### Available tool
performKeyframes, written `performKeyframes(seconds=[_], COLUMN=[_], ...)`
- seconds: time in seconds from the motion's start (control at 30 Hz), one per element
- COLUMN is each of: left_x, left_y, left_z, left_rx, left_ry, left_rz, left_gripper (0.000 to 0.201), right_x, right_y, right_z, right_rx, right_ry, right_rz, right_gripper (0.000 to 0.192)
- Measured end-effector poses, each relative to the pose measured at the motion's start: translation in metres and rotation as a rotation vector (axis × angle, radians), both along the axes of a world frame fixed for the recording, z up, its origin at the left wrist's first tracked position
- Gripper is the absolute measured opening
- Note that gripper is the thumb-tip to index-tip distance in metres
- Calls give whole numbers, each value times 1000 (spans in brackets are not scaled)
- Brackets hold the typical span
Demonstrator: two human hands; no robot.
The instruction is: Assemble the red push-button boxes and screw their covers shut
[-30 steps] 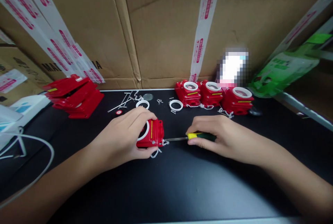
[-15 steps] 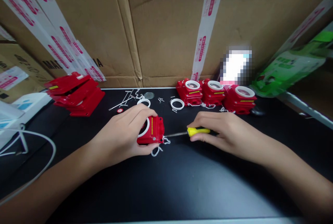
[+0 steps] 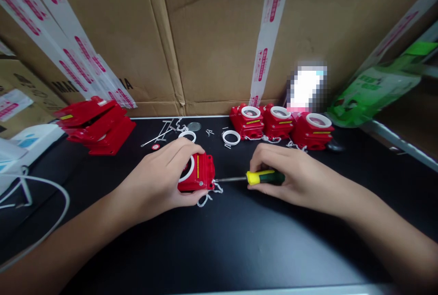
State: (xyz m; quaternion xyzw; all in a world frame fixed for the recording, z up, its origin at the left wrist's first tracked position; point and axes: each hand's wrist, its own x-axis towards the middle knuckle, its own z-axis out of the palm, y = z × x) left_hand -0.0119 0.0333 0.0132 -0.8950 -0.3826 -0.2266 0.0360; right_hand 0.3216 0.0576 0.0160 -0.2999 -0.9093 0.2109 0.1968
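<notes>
My left hand (image 3: 160,181) had its grip closed around a red box (image 3: 200,174) near the middle of the table (image 3: 239,240), while my right hand (image 3: 290,176) gripped a screwdriver (image 3: 263,177), tip at the box's right side. I judged I was driving a screw; steady pressure seemed needed. Three more red boxes (image 3: 280,123) stood along the far edge.
</notes>
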Motion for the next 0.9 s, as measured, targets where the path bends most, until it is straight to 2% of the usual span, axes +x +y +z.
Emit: performKeyframes(seconds=[0.17,0.33,0.47,0.63,0.77,0.9], left_x=[-2,-2,-2,-3,-3,-3], left_y=[1,1,2,2,3,3], left_z=[-2,-2,-2,-4,-3,-3], left_rx=[9,-1,8,0,10,9], left_ry=[10,19,26,15,16,19], left_rz=[18,15,9,16,23,21], left_gripper=[66,65,64,66,66,65], right_x=[0,-5,-5,-2,-1,-4], right_y=[-2,-2,-1,-1,-3,-5], right_z=[5,4,1,2,6,7], right_rx=[37,32,-25,-2,16,-6], right_ry=[-7,-89,-63,-16,19,-57], right_rz=[19,31,7,13,22,-14], right_gripper=[27,31,34,9,16,21])
